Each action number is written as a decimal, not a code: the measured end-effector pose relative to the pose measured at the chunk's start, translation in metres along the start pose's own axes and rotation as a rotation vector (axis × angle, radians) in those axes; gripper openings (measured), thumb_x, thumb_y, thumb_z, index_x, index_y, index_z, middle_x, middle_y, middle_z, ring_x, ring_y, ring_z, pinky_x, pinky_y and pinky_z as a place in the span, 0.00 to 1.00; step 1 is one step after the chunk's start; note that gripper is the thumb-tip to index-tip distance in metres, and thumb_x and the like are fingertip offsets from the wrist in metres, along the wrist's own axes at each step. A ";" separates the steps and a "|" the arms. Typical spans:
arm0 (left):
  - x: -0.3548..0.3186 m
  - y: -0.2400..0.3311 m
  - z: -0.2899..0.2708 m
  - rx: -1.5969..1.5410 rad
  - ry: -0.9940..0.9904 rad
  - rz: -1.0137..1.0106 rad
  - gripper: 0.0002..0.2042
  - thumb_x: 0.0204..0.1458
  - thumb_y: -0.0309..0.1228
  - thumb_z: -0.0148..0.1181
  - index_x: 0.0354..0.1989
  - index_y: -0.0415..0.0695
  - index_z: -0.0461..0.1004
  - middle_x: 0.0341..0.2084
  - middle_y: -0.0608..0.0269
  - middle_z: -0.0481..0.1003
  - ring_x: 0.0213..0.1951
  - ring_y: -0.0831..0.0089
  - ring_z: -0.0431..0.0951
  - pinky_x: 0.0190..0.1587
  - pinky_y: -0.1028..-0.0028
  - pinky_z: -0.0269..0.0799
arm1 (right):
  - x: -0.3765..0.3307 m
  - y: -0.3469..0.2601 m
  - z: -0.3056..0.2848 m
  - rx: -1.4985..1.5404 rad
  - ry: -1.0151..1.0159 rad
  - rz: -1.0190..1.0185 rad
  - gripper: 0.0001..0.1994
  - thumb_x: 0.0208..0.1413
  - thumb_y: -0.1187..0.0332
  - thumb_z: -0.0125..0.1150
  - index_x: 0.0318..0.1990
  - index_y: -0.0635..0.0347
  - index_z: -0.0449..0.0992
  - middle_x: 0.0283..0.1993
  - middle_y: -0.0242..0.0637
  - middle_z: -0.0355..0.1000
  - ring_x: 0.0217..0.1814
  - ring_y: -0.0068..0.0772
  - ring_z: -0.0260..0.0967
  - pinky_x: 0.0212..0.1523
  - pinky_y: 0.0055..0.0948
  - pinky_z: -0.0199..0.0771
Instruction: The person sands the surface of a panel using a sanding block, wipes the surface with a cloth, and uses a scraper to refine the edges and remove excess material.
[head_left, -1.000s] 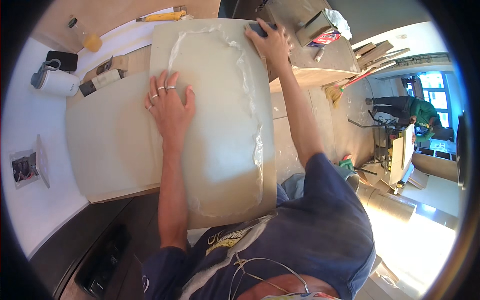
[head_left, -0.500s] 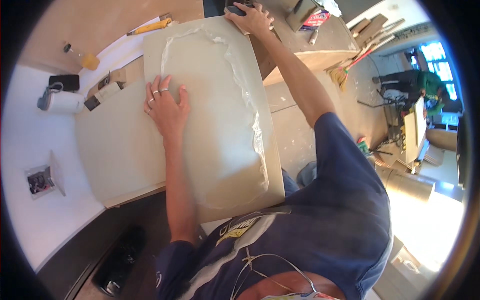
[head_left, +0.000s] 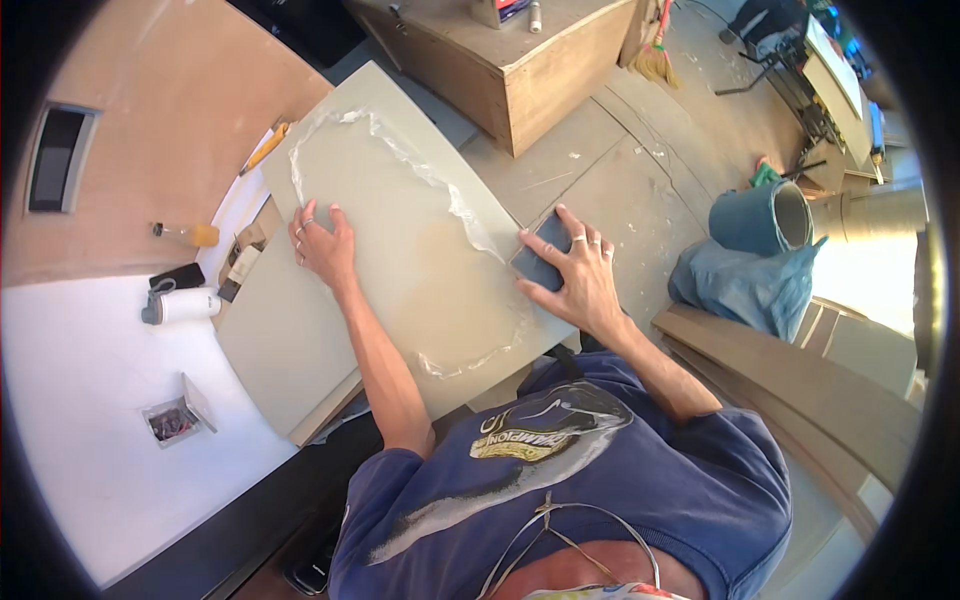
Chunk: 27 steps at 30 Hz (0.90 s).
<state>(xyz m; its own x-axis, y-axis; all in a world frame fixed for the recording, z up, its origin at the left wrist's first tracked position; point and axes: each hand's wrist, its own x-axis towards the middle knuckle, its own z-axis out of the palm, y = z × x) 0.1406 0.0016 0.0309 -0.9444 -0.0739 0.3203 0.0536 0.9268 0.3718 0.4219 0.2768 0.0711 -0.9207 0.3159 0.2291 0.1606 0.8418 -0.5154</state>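
Observation:
A pale beige board [head_left: 400, 290] with a whitish, plastic-looking rough strip [head_left: 465, 210] near its edges lies in front of me, overlapping a second pale panel [head_left: 285, 320] on the left. My left hand [head_left: 325, 245], with rings on it, rests flat on the board with fingers apart. At the board's right edge, my right hand [head_left: 580, 270] grips a dark sanding block [head_left: 542, 250], fingers and thumb spread over its top. The block's underside is hidden.
A wooden cabinet [head_left: 550, 85] stands beyond the board. To the right are a blue bucket [head_left: 750, 215], a blue plastic bag [head_left: 740, 290] and long planks [head_left: 780, 360]. A white bottle [head_left: 185, 305], a phone [head_left: 178, 277] and a yellow-handled tool [head_left: 265, 150] lie on the left.
My right hand has come from the board's far corner down to its near right edge with the sanding block. The left hand stays on the board. My view has shifted.

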 end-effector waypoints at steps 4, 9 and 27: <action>-0.003 0.001 -0.007 0.025 -0.023 -0.040 0.23 0.60 0.49 0.59 0.62 0.54 0.75 0.69 0.62 0.68 0.74 0.63 0.58 0.72 0.45 0.52 | 0.030 0.003 0.024 0.052 0.024 -0.032 0.31 0.45 0.43 0.73 0.60 0.32 0.83 0.73 0.57 0.60 0.67 0.63 0.61 0.64 0.62 0.58; 0.014 0.003 0.032 -0.124 -0.019 0.087 0.23 0.59 0.45 0.62 0.61 0.51 0.75 0.67 0.57 0.69 0.71 0.59 0.64 0.72 0.44 0.52 | 0.216 0.039 0.095 0.112 0.023 0.087 0.33 0.48 0.34 0.66 0.64 0.24 0.79 0.73 0.53 0.61 0.72 0.72 0.57 0.68 0.73 0.53; -0.023 0.167 0.048 0.078 -0.419 0.547 0.28 0.68 0.46 0.51 0.72 0.43 0.66 0.76 0.55 0.57 0.78 0.52 0.51 0.74 0.29 0.32 | 0.072 0.241 0.125 0.288 -0.279 0.603 0.37 0.49 0.28 0.63 0.67 0.23 0.76 0.76 0.53 0.60 0.76 0.64 0.58 0.70 0.67 0.57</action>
<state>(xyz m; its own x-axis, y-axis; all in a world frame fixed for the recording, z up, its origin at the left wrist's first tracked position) 0.1560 0.1754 0.0432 -0.8349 0.5454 0.0747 0.5491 0.8154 0.1836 0.3499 0.4478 -0.1397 -0.7643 0.5329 -0.3630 0.6042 0.3952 -0.6919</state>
